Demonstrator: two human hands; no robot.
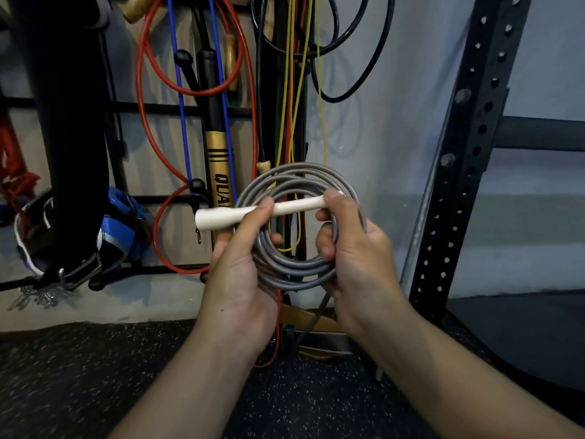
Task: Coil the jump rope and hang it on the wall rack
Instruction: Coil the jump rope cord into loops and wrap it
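Between both hands [250, 264], coiled jump rope [300, 267]

Head camera looks forward and down, close on both hands [294, 248].

Counted: two hands, left hand [240, 264], right hand [354, 251]; one grey jump rope [300, 270]; one white handle [285, 210]; one red rope [148, 128]; one perforated upright [468, 153].

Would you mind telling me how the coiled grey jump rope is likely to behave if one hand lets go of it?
The grey plastic-looking jump rope would probably spring open: its loops lie loose and uneven, gathered only by the left hand and right hand. It seems springy rather than limp, since the loops hold round arcs. The smooth white handle across the coil could slip sideways.
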